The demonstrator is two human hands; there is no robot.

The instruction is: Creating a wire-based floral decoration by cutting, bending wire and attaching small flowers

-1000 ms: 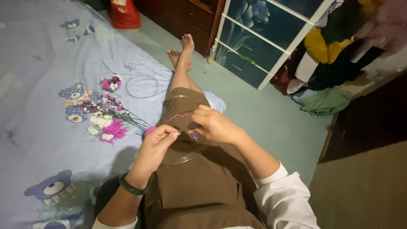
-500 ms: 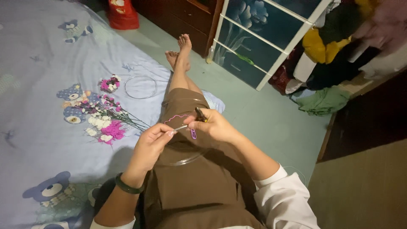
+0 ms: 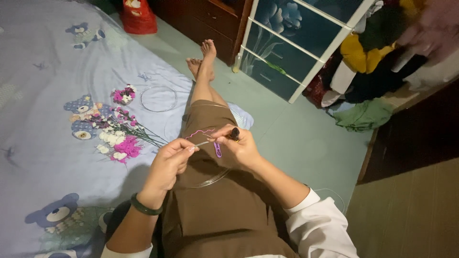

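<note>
Seated on a blue bedsheet, a person is working one thin pink wire above the lap. The left hand is pinching its near end in a tight grip; the right hand is clasping a small dark tool. Beyond are lying one bunch of artificial flowers and one wire ring.

Two hands, one wire ring, one red bag, one flower bunch
</note>
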